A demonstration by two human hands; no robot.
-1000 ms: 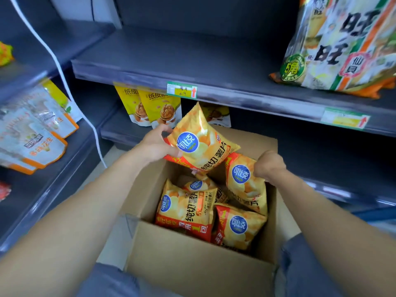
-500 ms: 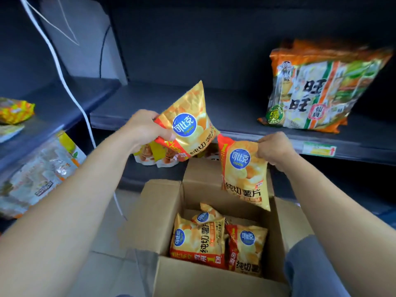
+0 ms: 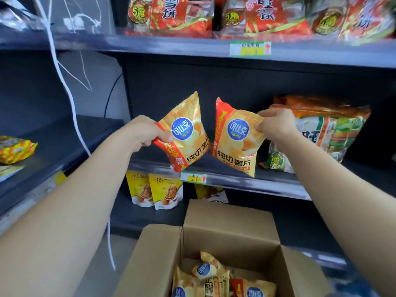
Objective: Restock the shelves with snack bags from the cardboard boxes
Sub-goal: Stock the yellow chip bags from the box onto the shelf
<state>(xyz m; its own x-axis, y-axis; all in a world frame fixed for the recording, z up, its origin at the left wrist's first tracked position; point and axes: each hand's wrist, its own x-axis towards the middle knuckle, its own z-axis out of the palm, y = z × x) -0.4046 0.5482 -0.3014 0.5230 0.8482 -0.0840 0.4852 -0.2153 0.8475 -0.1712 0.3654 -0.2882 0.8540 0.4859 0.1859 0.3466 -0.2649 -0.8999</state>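
My left hand point(image 3: 147, 133) grips a yellow and red chip bag point(image 3: 185, 133) by its left edge. My right hand point(image 3: 273, 126) grips a second, matching chip bag point(image 3: 235, 142) by its upper right corner. Both bags hang side by side, almost touching, in front of the dark middle shelf point(image 3: 225, 174). Below them stands the open cardboard box point(image 3: 231, 228) with several more of the same chip bags point(image 3: 210, 273) inside.
A large orange and green rice cracker pack point(image 3: 317, 133) stands on the middle shelf just right of my right hand. Red snack packs point(image 3: 171, 16) fill the shelf above. Yellow walnut pouches point(image 3: 156, 191) sit on the lower shelf. A white cord point(image 3: 64, 82) hangs at left.
Both hands have lifted their chip bags out of the box and up to the level of the middle shelf. My view has tilted upward, bringing the upper shelf in.
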